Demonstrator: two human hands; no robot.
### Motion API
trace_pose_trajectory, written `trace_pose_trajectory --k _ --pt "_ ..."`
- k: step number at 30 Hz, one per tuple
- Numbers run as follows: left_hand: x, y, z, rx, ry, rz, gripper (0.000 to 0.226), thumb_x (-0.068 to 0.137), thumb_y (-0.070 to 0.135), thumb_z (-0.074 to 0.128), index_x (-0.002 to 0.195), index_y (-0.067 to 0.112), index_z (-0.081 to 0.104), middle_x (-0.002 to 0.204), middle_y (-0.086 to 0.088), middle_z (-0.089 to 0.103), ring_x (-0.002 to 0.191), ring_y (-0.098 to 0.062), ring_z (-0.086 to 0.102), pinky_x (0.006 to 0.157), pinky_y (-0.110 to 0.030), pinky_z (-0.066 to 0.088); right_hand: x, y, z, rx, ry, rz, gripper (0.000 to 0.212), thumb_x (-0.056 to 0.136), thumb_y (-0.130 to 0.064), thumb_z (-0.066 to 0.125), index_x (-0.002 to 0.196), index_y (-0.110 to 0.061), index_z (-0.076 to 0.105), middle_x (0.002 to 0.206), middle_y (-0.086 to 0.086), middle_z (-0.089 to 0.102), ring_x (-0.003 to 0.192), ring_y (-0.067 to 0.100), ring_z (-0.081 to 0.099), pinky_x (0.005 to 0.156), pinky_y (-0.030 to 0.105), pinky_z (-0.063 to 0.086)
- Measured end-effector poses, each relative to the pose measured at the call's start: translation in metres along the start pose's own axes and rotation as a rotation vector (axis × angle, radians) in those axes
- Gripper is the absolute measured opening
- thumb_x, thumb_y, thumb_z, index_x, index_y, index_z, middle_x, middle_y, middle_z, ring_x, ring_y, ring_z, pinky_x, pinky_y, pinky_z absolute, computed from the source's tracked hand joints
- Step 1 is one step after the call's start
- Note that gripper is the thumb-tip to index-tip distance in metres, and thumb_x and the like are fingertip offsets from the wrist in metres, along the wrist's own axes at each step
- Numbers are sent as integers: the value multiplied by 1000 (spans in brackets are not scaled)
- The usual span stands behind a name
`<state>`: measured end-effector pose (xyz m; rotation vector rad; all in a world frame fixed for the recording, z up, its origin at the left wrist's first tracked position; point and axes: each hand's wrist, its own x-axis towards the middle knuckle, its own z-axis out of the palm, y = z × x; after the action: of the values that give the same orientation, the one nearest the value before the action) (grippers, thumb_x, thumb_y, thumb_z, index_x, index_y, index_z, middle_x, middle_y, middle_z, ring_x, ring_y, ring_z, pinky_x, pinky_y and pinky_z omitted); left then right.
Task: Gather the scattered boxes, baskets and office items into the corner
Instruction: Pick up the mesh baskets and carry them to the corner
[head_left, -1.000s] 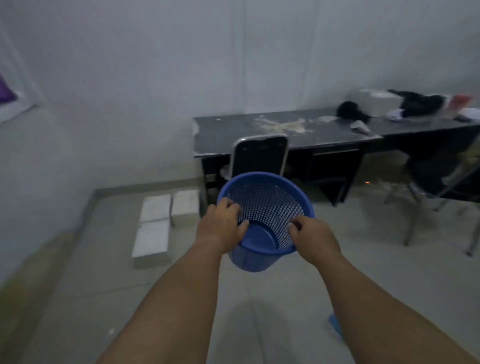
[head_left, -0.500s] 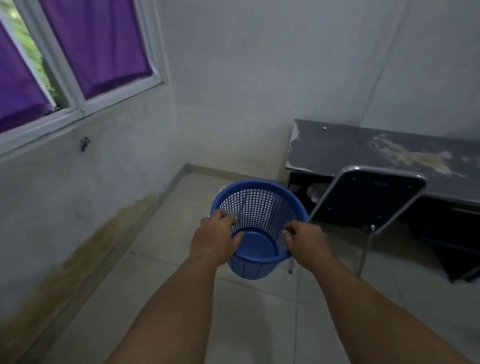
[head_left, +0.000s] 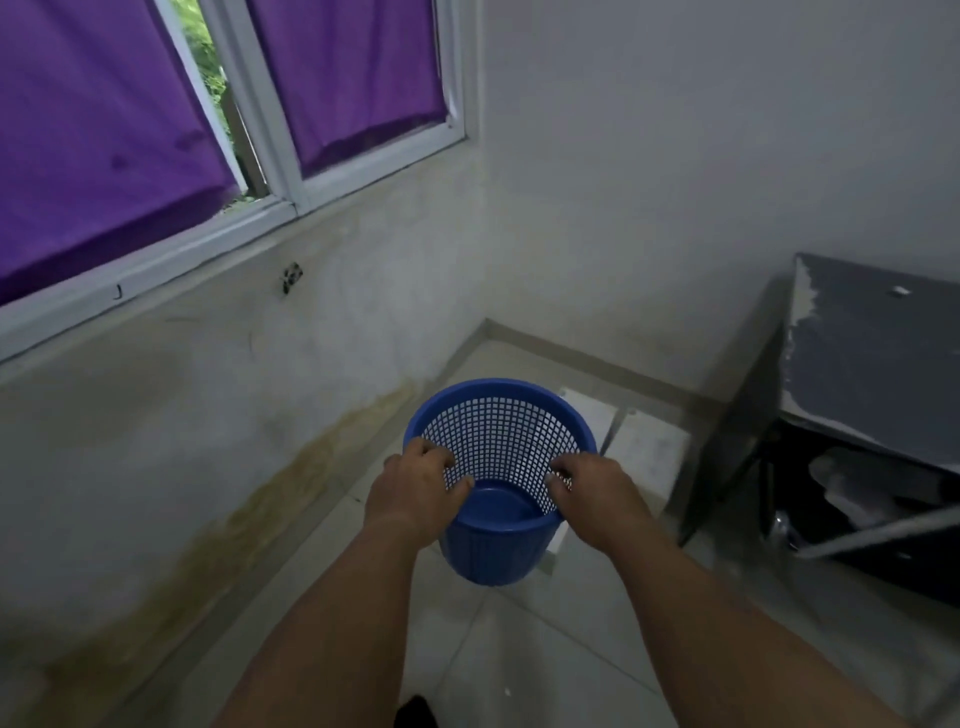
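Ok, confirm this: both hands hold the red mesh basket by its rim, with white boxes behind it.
Not quite: the basket is blue, not red, as the head view shows. The rest stands: the left hand and right hand hold it by its rim, with white boxes behind it.

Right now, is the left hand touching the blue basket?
Touching. Head view: fingers of the left hand curl over the basket rim.
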<state>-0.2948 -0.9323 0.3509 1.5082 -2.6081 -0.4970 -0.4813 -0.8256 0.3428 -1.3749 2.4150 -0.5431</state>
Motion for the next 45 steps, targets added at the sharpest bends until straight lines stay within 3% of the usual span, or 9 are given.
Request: trace_pose_trajectory --k 5,10,18,21,25,28,33,37,45 --pt "99 -55 -30 51 -63 86 57 88 66 47 126 25 57 134 5 47 117 -22 47 96 -38 46 98 -52 19 27 -13 50 26 96 -31 49 112 -20 66 110 3 65 94 19 60 77 30 49" --pt "192 -86 -42 132 -133 206 74 80 80 35 125 26 56 129 6 48 113 -20 48 95 -36 46 184 -72 31 27 -11 93 27 95 -30 50 115 -20 65 118 4 62 101 20 59 86 33 50" --pt "355 -93 -14 104 -146 204 55 90 59 48 133 24 50 149 -1 30 127 -27 38 99 -41 45 334 -62 50 41 35 124 46 93 -16 52 139 -18 46 151 2 29 112 27 57 93 36 50" --pt "412 -92 -10 18 -161 186 50 92 41 52 137 21 46 154 -4 21 132 -31 33 100 -43 44 393 -58 51 130 11 215 53 95 -20 48 145 -28 33 150 5 32 110 31 58 87 39 52" --pt "480 -93 -3 -46 -173 163 66 88 26 58 148 20 32 161 -8 -3 141 -34 20 103 -43 40 460 -52 56 79 -50 240 65 92 -9 51 151 -20 25 161 4 5 114 33 57 87 38 53" --pt "549 -93 11 -122 -230 155 72 87 22 58 151 22 24 160 -7 -15 142 -34 21 106 -41 39 508 -45 58 16 -70 273 63 95 -10 47 152 -18 22 162 4 4 124 31 51 95 37 49" --pt "667 -91 46 -180 -339 274 59 83 16 58 140 18 44 160 -6 0 124 -36 46 94 -42 49 586 -28 73 18 -70 451 59 96 -12 46 151 -17 25 163 3 7 125 31 51 98 37 46" --pt "733 -99 70 -135 -383 304 53 82 13 63 134 15 53 161 -8 4 122 -35 46 93 -45 50 637 -25 94 42 -92 592 58 96 -11 48 150 -16 28 162 2 9 124 32 51 98 38 46" --pt "813 -104 159 -167 -374 385 46 78 10 65 123 12 58 159 -15 12 111 -40 53 85 -49 52 712 42 164 30 -129 604 54 97 -19 48 149 -18 31 162 3 9 115 33 58 93 42 51"
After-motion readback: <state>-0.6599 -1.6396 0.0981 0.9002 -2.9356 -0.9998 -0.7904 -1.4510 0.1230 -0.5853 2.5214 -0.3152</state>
